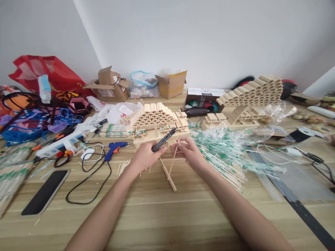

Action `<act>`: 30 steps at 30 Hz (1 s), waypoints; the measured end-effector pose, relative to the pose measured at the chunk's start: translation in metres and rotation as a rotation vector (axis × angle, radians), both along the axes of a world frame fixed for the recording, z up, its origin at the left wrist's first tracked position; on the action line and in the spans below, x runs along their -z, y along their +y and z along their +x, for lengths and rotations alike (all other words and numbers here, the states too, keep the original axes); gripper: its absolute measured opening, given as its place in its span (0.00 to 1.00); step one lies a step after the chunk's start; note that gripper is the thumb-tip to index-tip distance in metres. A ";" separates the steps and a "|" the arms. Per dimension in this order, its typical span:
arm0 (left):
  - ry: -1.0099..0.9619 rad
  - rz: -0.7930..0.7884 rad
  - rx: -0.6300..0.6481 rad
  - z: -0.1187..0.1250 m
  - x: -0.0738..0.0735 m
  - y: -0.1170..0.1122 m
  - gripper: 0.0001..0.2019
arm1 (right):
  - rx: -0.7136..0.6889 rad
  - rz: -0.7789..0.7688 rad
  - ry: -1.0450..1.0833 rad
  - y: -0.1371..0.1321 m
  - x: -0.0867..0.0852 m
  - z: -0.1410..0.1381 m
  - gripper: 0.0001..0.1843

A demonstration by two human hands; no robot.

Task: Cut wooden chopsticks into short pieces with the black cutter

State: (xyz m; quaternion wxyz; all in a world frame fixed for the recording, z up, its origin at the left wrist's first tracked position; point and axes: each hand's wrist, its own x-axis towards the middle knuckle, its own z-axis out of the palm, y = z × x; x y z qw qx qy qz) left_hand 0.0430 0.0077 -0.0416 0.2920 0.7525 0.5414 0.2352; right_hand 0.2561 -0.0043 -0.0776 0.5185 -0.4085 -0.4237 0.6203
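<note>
While a slim black handheld tool point(163, 140) is clenched in the left hand point(144, 157), a thin wooden stick point(173, 162) is pinched by the fingertips point(180, 142) of the right hand point(188, 153), just in front of the near edge of a tiered model of stacked chopstick pieces point(154, 122). What kind of tool is held cannot be told from this view; its tip is angled up and away, toward the model. Both forearms are extended forward from the lower corners of the view and converge, with the hands close together but not touching, raised above the wooden tabletop point(157, 218). The stick is held tilted, with its lower end directed at the table, and stands clear of the model. For fine work of this kind, a short fingertip pinch near the stick's end is advisable, with the wrists held low and steady so that the slender piece is not flexed or snapped. A blue hot glue gun point(115, 150) is laid to the left, and chopsticks in green-printed plastic sleeves point(222, 153) are heaped to the right, so care should be taken not to sweep them.
</note>
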 end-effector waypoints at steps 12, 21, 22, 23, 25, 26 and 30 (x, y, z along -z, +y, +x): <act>-0.264 -0.146 0.077 -0.008 -0.009 0.001 0.17 | 0.226 0.026 0.222 0.001 -0.016 0.008 0.22; -0.832 0.160 -0.285 -0.009 -0.021 -0.001 0.14 | 0.086 -0.139 -0.028 0.010 0.006 0.008 0.17; -0.827 0.209 -0.312 -0.010 -0.020 0.000 0.14 | 0.023 -0.137 -0.157 0.007 0.010 0.004 0.16; -0.805 0.255 -0.339 -0.012 -0.019 0.001 0.13 | -0.040 -0.113 -0.318 0.003 0.013 -0.001 0.14; -0.732 0.347 -0.393 -0.018 -0.018 0.004 0.13 | -0.125 0.003 -0.685 -0.009 0.018 -0.013 0.10; -0.689 0.386 -0.416 -0.022 -0.017 0.006 0.13 | -0.165 0.073 -0.858 -0.016 0.020 -0.019 0.11; -0.599 0.465 -0.481 -0.033 -0.013 0.012 0.14 | -0.321 0.160 -1.240 -0.037 0.023 -0.034 0.22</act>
